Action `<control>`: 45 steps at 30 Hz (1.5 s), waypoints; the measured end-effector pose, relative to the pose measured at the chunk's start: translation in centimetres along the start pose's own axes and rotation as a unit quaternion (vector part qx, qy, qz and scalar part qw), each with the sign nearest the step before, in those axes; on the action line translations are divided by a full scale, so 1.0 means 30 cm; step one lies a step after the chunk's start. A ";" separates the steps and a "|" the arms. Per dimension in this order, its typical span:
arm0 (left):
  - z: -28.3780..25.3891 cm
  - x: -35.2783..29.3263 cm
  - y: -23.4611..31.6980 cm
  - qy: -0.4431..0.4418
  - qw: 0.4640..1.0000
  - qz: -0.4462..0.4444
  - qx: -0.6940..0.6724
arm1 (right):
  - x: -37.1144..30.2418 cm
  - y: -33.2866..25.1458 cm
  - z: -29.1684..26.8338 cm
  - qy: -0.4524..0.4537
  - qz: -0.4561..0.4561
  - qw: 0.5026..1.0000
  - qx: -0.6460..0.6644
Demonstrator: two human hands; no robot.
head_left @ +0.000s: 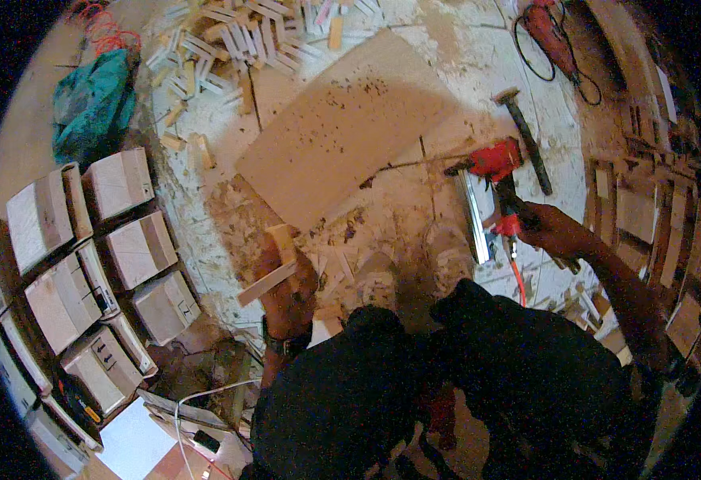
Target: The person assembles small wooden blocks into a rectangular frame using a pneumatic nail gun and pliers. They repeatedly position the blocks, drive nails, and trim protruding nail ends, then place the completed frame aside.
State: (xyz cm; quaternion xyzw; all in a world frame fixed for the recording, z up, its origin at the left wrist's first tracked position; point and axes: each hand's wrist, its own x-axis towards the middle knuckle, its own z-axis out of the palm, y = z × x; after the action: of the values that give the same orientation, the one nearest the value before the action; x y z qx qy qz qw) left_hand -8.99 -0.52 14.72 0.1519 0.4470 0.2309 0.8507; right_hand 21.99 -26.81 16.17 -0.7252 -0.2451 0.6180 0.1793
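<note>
My left hand [293,292] is closed around a small angled wooden piece [269,284], made of short pale strips that meet at a corner; I cannot tell whether they are joined. On the right, my right hand [549,230] grips the handle of a red and black nail gun [496,160] with a silver magazine. A red air hose [518,276] runs down from the handle. The nail gun is over the pale floor, just beyond my right shoe. A hammer [526,140] lies beside it, farther right.
A brown board [342,136] with dark specks lies ahead of my shoes. Many angled wood pieces [246,40] are heaped at the far side. Cardboard boxes [62,300] stand on the left, near a green sack [94,104]. A red corded power tool [549,40] lies far right.
</note>
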 end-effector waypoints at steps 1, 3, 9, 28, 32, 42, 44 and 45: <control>0.002 0.011 -0.004 0.002 1.000 0.019 0.013 | 0.026 0.000 0.003 0.017 -0.003 1.000 -0.016; 0.017 0.019 -0.020 -0.010 0.954 0.117 0.276 | 0.097 -0.027 0.012 0.064 -0.039 0.994 -0.080; 0.049 0.032 -0.038 -0.047 0.996 -0.068 0.032 | 0.161 -0.157 0.103 0.072 -0.158 0.969 -0.174; 0.142 0.039 -0.085 -0.134 0.864 0.066 0.481 | 0.120 -0.378 0.261 -0.172 -0.172 0.951 -0.188; 0.097 0.061 -0.072 -0.194 0.787 0.089 0.579 | 0.105 -0.373 0.298 -0.143 -0.148 0.971 -0.124; -0.002 0.067 -0.170 -0.198 0.913 -0.350 -0.067 | 0.147 -0.375 0.301 0.064 -0.211 0.954 -0.204; -0.002 0.080 -0.167 -0.206 0.912 -0.342 -0.096 | 0.153 -0.375 0.275 0.120 -0.209 0.957 -0.163; -0.006 0.084 -0.159 -0.208 0.918 -0.315 -0.122 | 0.157 -0.364 0.256 0.161 -0.234 0.945 -0.162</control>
State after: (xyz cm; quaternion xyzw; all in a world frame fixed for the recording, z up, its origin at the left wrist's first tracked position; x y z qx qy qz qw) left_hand -6.66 -3.21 10.67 -0.0574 0.2533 -0.0333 0.9651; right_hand 13.52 -15.51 17.19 -0.7566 -0.4723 0.3858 0.2359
